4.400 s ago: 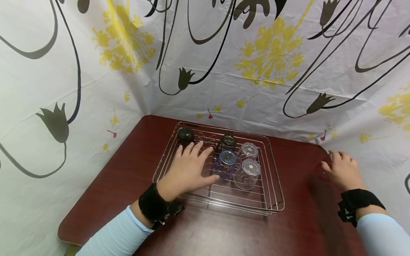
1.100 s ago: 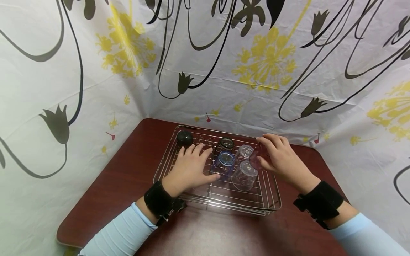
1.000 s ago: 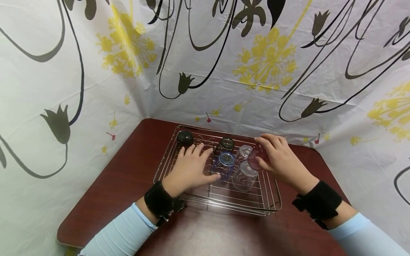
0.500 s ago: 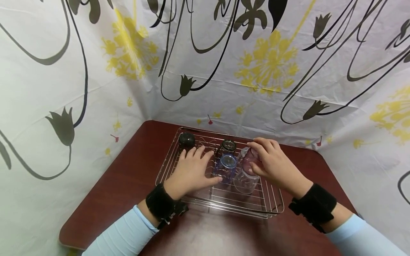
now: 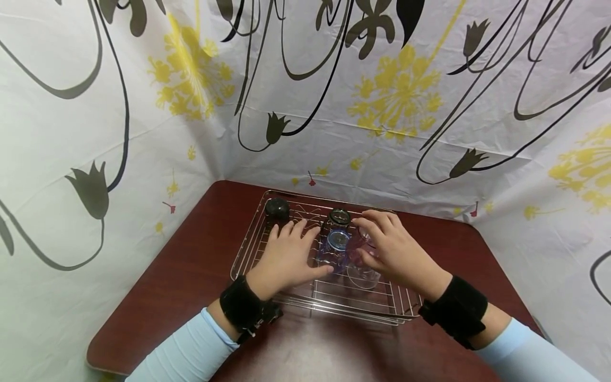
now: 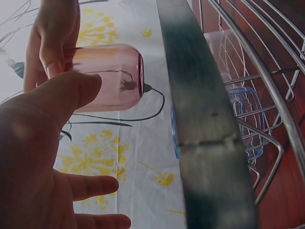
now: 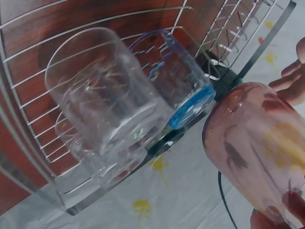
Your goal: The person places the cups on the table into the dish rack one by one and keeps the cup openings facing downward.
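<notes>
My right hand (image 5: 398, 252) pinches a pink see-through glass (image 7: 257, 148) between fingers and thumb, above the upturned glasses on a wire rack (image 5: 329, 306). In the head view the pink glass covers much of the clear glasses. My left hand (image 5: 286, 260) hovers over the rack's left half, fingers spread and nothing in it; its thumb overlaps the pink glass in the left wrist view. A blue glass (image 5: 338, 241) stands between the hands, a dark glass (image 5: 340, 216) behind it. The front clear glass (image 7: 105, 90) shows large in the right wrist view.
A black round-topped object (image 5: 277, 208) sits in the rack's back left corner. The rack's raised metal rim runs all round it. Dark red tabletop (image 5: 181, 276) surrounds the rack, and a patterned cloth (image 5: 305, 154) hangs behind and at both sides.
My right hand came from the table's right side with the pink glass, then moved left across the clear glasses towards the blue one. My left hand stays nearly still over the rack.
</notes>
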